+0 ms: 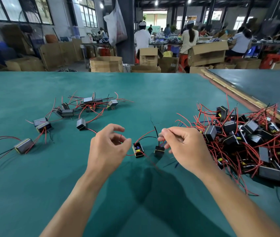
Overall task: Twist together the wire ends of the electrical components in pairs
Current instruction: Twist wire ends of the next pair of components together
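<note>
— Wire ends: held just over the desk, above two components. Hands?
— Left hand: red end pinched. Right hand: black lead pinched. Tips should be laid parallel before twisting.

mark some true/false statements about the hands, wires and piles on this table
1. The big pile lies beside the right hand. True.
2. The left hand lies flat on the table. False: it is raised and pinches a red wire.
3. Two components sit between the hands. True.
4. The right hand holds nothing. False: it pinches wires of the right component.
5. The table is red. False: it is green.
</note>
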The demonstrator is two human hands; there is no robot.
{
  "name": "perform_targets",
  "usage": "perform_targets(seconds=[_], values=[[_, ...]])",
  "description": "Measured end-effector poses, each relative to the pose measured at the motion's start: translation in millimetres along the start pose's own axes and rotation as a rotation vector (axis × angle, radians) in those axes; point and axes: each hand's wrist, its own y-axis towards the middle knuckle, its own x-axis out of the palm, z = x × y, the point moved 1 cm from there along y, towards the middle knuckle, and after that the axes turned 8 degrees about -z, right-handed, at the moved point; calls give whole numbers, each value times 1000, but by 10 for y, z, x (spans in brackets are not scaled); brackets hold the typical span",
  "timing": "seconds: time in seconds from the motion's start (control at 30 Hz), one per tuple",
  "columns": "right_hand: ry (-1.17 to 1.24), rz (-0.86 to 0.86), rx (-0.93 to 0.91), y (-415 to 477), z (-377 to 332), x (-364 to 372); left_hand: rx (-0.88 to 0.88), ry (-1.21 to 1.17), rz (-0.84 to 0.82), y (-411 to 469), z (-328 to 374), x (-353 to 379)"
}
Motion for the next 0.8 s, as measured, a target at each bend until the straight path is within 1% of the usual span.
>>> perform_targets(seconds=[0.1,0.27,0.33,0.4,0.57,0.7,0.8], values=[[-6,20,1,-5,-7,-17,28,38,-66,-40,18,51],[-20,45,1,9,-36,-38,80,115,-297,-87,28,116],[-24,46,1,8,-38,-35,95,200,-393,-104,-4,136],[-24,46,-1,4,-33,-33,119,280,-444,-110,-34,173],[-35,42,-13,15,-41,-38,190,326,-403,-98,-61,226],[-40,42,15,10,-55,-49,129,280,-336,-76,-47,191],[-54,14,23,6,-81,-52,60,325,-272,-55,-62,168]])
